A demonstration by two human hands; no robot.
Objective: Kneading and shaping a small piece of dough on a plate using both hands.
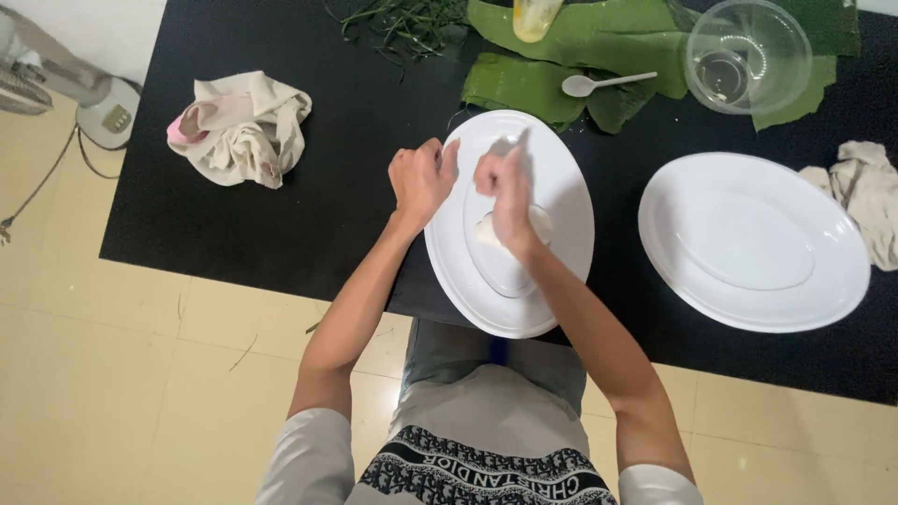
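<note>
Left hand [423, 178] curled into a loose fist at the left rim of the near plate [561, 178], fingers folded in; whether anything sits inside the fist cannot be told. Right hand [503, 187] raised over the plate's middle, blurred, fingers drawn together and pointing up; grip unclear, nothing plainly pinched. Hands close together, not visibly touching.

Under the right wrist, a pale lump of dough [488, 231] lying in the plate's sunken centre, partly hidden by the hand. Plate white, oval, long axis running away from the body, its near end jutting over the edge of the black table [281, 215].

To the right, well apart, a second white oval plate [754, 241], lying flat on the table. Behind the plates, green leaves [599, 42] spread out, with a white plastic spoon [603, 83] resting on them, bowl to the left. Clear plastic bowl [746, 54] on the leaves at the right, tilted. Yellowish cup [536, 17] at the top edge, cut off. Loose green strips [404, 23] beside the leaves.

Crumpled cream cloth [245, 129] on the table's left part; another cloth [870, 192] at the right edge. Fan base [108, 112] on the tiled floor [122, 374], far left.
</note>
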